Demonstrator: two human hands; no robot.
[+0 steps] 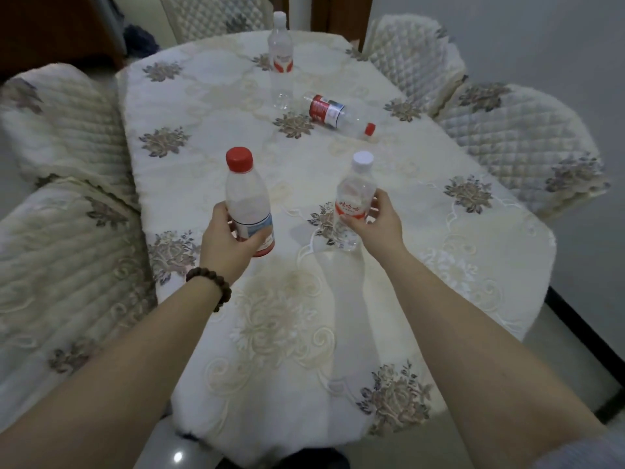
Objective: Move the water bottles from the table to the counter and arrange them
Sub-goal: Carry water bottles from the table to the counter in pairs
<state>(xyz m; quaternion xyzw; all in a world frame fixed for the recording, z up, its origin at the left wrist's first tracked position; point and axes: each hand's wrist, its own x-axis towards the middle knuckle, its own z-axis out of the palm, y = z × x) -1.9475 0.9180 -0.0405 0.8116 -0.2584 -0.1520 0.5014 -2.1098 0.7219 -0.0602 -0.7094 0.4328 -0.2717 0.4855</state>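
My left hand (226,240) grips a red-capped water bottle (246,198) around its lower body, upright over the table (422,265). My right hand (378,222) grips a white-capped bottle (355,191) with red lettering; its base looks to be touching the cloth. A third bottle with a red label and red cap (338,115) lies on its side further back. A fourth, white-capped bottle (280,59) stands upright near the far edge. The counter is out of view.
A cream embroidered cloth with grey flower motifs covers the table. Quilted chairs flank it: two on the left (64,130), two on the right (514,143), one at the far end (209,15). Tiled floor shows at the right and bottom.
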